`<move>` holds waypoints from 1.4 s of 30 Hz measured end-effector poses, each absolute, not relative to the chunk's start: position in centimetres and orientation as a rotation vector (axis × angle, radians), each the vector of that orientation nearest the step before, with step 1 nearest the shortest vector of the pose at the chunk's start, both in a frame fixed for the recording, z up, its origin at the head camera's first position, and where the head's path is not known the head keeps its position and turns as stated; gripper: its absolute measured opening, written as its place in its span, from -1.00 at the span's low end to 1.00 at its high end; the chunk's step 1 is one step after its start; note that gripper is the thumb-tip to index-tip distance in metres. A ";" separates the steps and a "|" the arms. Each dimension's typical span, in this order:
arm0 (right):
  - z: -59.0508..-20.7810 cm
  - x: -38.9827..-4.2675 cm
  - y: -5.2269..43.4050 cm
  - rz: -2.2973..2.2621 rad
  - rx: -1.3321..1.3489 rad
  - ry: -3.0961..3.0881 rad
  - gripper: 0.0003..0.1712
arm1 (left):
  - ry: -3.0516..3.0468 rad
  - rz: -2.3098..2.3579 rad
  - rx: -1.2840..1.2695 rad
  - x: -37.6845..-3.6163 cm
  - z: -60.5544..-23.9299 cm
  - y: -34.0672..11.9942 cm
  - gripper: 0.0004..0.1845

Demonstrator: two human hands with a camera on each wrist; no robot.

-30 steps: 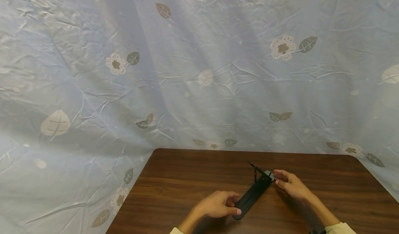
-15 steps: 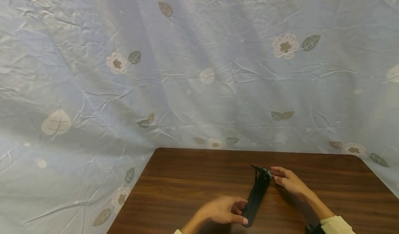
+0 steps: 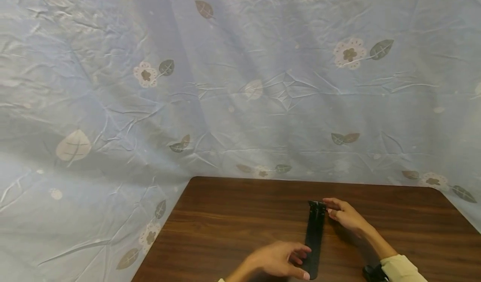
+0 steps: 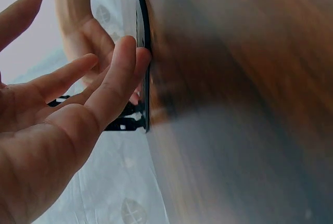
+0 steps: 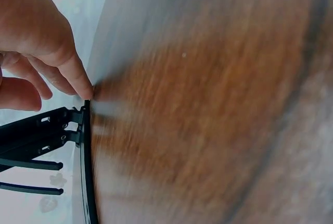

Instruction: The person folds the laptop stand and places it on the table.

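Observation:
A long black folding stand (image 3: 315, 232), a flat base with hinged struts at its far end, lies on the table and points almost straight away from me. In the right wrist view the struts (image 5: 47, 127) rise from the base, and two thin curved prongs (image 5: 31, 188) show beside them. My left hand (image 3: 279, 259) is at the near end, its thumb and fingertips along the left edge; in the left wrist view its fingers (image 4: 112, 83) are extended beside the base. My right hand (image 3: 347, 217) touches the far end with a fingertip, its thumb apart from the base.
The dark brown wooden table (image 3: 233, 219) has rounded far corners. Behind it and to the left hangs a pale blue curtain (image 3: 240, 119) printed with flowers and leaves. A black device (image 3: 375, 273) is at my right wrist, by the sleeve (image 3: 402, 269).
The stand has turned counterclockwise, from slanting to nearly straight ahead: its near end has swung right with my left hand, and its far end has shifted slightly left with my right hand.

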State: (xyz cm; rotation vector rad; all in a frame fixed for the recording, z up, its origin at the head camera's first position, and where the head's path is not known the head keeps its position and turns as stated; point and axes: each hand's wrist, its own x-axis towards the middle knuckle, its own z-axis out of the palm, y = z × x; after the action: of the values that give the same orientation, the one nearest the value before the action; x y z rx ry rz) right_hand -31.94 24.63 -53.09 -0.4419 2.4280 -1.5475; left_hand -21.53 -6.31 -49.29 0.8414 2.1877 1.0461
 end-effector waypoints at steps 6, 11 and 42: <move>-53.1 -32.2 24.3 -1.558 -0.426 2.430 -0.40 | 2.097 1.080 0.843 -21.4 -49.2 -5.6 -0.38; -53.1 -32.3 24.2 -1.521 -0.447 2.467 -0.40 | 2.078 1.083 0.883 -21.1 -49.2 -5.0 -0.40; -53.4 -33.1 23.9 -1.508 -0.467 2.463 -0.42 | 1.863 1.074 1.016 -26.1 -58.6 -2.9 -0.35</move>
State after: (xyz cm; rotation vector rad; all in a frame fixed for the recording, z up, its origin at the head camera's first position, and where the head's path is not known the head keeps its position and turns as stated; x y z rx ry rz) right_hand -33.06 23.89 -53.36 -0.4667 2.4629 -1.5083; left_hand -26.10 -2.92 -58.62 1.0158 1.8634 1.0742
